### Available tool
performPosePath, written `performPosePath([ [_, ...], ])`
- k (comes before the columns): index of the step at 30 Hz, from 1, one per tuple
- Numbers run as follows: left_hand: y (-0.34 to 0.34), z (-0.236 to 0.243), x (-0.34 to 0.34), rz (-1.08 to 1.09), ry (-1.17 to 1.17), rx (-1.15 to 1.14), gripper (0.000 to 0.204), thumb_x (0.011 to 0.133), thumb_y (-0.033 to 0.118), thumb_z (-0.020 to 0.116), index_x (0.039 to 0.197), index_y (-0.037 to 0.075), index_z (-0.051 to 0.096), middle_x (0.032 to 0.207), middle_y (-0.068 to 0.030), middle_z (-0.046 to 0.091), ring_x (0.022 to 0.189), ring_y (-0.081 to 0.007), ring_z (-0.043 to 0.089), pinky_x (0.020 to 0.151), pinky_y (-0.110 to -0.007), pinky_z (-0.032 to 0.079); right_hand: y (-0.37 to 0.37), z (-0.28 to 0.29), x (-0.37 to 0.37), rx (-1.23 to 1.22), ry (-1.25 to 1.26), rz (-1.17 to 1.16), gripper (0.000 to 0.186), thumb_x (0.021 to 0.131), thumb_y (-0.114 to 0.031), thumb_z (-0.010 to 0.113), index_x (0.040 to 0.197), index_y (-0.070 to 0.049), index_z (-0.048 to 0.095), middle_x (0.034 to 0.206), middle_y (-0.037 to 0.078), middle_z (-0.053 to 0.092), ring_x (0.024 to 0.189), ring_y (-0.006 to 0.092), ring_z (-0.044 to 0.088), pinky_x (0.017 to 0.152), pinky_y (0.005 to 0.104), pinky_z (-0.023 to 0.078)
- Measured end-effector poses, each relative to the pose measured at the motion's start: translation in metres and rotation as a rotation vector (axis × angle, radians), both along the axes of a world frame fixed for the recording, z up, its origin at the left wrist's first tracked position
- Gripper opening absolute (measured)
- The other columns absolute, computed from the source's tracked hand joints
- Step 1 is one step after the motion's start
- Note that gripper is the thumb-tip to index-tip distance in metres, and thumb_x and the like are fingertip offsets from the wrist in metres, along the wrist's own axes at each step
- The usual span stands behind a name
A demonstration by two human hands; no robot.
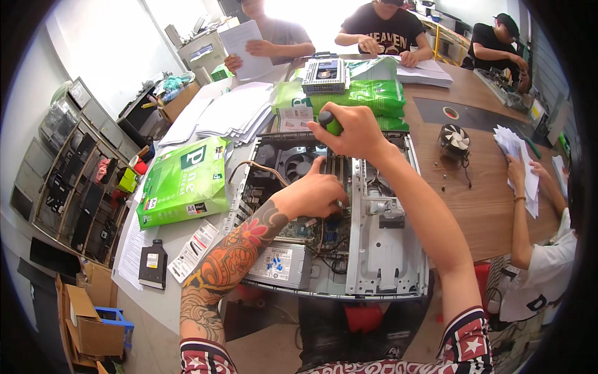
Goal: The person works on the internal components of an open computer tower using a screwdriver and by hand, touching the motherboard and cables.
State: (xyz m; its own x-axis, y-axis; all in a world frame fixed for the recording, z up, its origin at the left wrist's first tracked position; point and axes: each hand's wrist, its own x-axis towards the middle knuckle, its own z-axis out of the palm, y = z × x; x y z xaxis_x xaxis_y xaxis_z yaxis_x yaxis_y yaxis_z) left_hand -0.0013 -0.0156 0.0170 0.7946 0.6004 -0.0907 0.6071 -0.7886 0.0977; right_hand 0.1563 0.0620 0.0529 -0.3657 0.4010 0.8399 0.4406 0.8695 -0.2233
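Note:
An opened desktop computer case (pixel 389 249) lies flat in front of me, with its board, wiring and a fan (pixel 299 165) showing. My right hand (pixel 355 131) is closed round the green and black handle of a screwdriver (pixel 330 123) above the case's far edge; its shaft is hidden. Inside the case, my left hand (pixel 314 193) rests over the board with fingers apart, a few fingertips hidden among the parts. Near the front left sits a silver power supply (pixel 280 265) with small blue pieces on its label.
Left of the case lie a green paper pack (pixel 184 184) and a flat black part (pixel 152 265). Paper stacks (pixel 240 112) and more green packs (pixel 374 93) stand behind. A CPU cooler (pixel 455 140), loose screws and a tape roll (pixel 450 113) lie right. Several people work around the table.

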Motion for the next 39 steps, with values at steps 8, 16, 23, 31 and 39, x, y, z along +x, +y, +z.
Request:
performPosePath([
  [8,0.000,0.002,0.005,-0.006,-0.001,0.029,0.018,0.084,0.020,0.069,0.102,0.019,0.075,0.089,-0.0002,0.067,0.104,-0.0193,0.064,0.114,-0.069,0.018,-0.003,0.000,0.003,0.003,-0.006,0.022,0.045,0.088,-0.046,0.069,0.081,-0.002,0.066,0.059,0.013,0.064,0.054,0.0338,0.064,0.054,0.0421,0.051],
  [16,-0.004,0.007,0.002,0.040,-0.011,-0.016,0.016,0.081,0.021,0.070,0.097,0.016,0.072,0.091,-0.0015,0.068,0.101,-0.0216,0.065,0.115,-0.066,0.018,-0.008,0.002,0.000,-0.061,-0.084,0.028,0.045,0.089,-0.047,0.068,0.077,-0.004,0.063,0.065,0.014,0.067,0.058,0.0347,0.065,0.058,0.0431,0.051],
  [23,-0.002,0.008,0.004,0.064,-0.001,-0.041,0.019,0.075,0.012,0.067,0.094,0.014,0.069,0.088,-0.0016,0.068,0.101,-0.0218,0.065,0.116,-0.065,0.016,-0.004,-0.001,0.000,-0.053,-0.069,0.030,0.044,0.089,-0.047,0.068,0.077,-0.005,0.063,0.063,0.013,0.066,0.058,0.0342,0.066,0.057,0.0428,0.052],
  [31,0.001,0.005,0.003,0.036,-0.072,-0.045,0.017,0.075,0.012,0.068,0.091,0.011,0.071,0.090,-0.0031,0.068,0.101,-0.0224,0.066,0.117,-0.065,0.014,0.006,0.005,0.007,-0.370,0.220,0.074,0.049,0.090,-0.049,0.069,0.083,0.000,0.068,0.059,0.014,0.063,0.053,0.0292,0.064,0.053,0.0379,0.048],
  [39,0.001,0.007,0.004,0.035,-0.027,-0.070,0.011,0.075,0.013,0.069,0.085,0.012,0.069,0.088,-0.0025,0.066,0.099,-0.0223,0.066,0.118,-0.066,0.012,0.018,0.010,0.017,-0.222,0.386,-0.001,0.046,0.089,-0.046,0.072,0.084,0.000,0.068,0.057,0.011,0.062,0.049,0.0252,0.060,0.052,0.0368,0.046],
])
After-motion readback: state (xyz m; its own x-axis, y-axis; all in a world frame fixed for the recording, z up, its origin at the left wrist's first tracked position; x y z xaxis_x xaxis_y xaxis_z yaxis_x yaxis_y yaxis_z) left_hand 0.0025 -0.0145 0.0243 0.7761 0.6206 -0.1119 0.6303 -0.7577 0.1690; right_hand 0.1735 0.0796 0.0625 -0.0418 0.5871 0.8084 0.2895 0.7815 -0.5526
